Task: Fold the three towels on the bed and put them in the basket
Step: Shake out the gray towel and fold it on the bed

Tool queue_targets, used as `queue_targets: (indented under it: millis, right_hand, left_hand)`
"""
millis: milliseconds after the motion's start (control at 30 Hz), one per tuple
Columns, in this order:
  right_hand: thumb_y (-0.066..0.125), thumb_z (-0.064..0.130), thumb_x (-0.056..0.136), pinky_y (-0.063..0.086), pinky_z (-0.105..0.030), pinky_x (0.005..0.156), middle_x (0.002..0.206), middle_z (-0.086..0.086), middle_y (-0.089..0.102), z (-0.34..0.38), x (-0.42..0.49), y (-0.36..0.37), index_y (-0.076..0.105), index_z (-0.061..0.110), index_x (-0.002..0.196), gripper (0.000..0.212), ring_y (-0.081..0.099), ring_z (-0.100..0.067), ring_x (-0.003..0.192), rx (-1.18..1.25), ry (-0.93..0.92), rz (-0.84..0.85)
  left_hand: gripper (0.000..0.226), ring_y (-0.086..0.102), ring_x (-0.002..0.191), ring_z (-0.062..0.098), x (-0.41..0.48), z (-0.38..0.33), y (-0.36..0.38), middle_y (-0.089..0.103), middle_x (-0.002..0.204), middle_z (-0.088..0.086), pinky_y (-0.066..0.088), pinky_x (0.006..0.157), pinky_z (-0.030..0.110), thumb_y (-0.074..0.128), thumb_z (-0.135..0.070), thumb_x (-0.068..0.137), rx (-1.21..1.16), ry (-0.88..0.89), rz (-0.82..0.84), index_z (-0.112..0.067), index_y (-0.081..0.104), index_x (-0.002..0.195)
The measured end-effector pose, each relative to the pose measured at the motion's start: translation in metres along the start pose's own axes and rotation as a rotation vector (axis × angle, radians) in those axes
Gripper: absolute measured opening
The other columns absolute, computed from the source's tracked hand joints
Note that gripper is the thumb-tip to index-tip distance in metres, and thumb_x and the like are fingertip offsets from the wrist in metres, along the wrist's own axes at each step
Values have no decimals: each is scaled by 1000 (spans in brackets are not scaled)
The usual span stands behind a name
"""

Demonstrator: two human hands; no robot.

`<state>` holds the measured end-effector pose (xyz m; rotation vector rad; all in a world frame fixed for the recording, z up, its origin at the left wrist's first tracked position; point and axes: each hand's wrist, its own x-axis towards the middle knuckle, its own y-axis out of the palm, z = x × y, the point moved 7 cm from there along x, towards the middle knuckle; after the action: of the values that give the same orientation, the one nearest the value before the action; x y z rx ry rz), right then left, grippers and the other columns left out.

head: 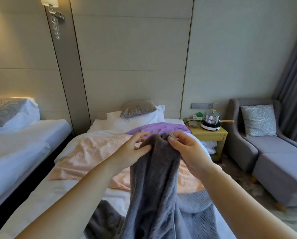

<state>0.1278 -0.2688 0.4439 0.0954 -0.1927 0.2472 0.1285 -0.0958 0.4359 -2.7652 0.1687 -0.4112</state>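
We hold the grey towel (154, 187) lifted by its bunched top edge. The right hand (187, 150) pinches it and the left hand (134, 149) grips just beside. Its length hangs straight down onto the near bed (49, 195). Likely next: hands part sideways along the edge.

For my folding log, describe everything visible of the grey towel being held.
The grey towel looks plush and fleecy, dark slate. It is lifted by its bunched top edge, which the left hand and right hand pinch close together. The rest hangs in long folds before the peach towel, lower end out of frame.
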Motion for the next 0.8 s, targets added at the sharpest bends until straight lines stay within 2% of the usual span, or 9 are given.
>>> queue_targets:
  millis: [100,167,233,300,400,533,633,700,800]
  right_hand:
    - [51,7,95,52,-33,90,107,-15,69,14,-1,9,67,7,109,21,64,-23,100,19,-83,50]
    - [54,6,93,48,-36,98,116,-20,62,21,-1,9,68,6,108,21,58,-28,111,-92,-153,13]
    - [58,7,91,45,-31,100,119,-18,58,22,-1,8,69,7,108,20,53,-27,117,-205,-194,-18]
    - [61,9,89,47,-34,100,121,-16,59,15,-3,12,66,13,113,25,55,-26,116,-143,-146,38]
    - [69,8,83,52,-38,93,116,-10,63,6,-6,16,58,25,120,42,61,-24,106,-59,-145,108]
    - [72,10,81,56,-29,81,101,4,66,2,-6,7,61,35,95,31,65,-14,94,-221,-221,-47]
    - [70,14,82,48,-23,83,104,2,57,-2,-7,4,65,19,85,8,57,-8,93,-554,-264,-79]
    - [70,19,83,39,-18,85,106,5,47,-8,-9,5,60,11,76,14,50,-10,95,-771,-296,-75]
    - [69,17,85,32,-6,79,103,2,47,-1,-12,3,64,13,73,14,50,-14,90,-844,-389,-171]
  left_hand:
    - [41,60,103,4,-1,-10,13,60,116,-16,47,90,20,65,-49,82,-87,-21,142,-47,53,121]
    - [34,62,97,3,3,-23,16,66,102,-17,49,86,20,66,-39,86,-53,54,141,-39,59,119]
    - [22,63,97,6,8,-35,13,70,99,-11,51,88,25,64,-25,90,11,117,71,-25,65,113]
    - [16,65,98,8,12,-45,11,72,101,-4,51,91,26,60,-17,92,6,148,31,-20,68,106]
    - [15,65,93,4,15,-59,10,72,96,-6,50,83,17,59,-15,93,15,208,1,-23,69,100]
    - [14,63,84,-2,22,-77,6,70,89,-11,48,76,12,58,-15,93,5,272,-81,-24,69,95]
    - [21,59,78,-8,27,-93,-4,66,83,-15,43,73,7,55,-10,94,-81,322,-136,-27,66,91]
    - [23,59,76,-7,30,-104,-16,65,81,-16,44,73,9,53,-7,95,-138,346,-193,-27,64,90]
    - [21,56,75,-1,35,-118,-38,62,82,-11,44,74,14,53,-6,95,-179,358,-300,-25,62,91]
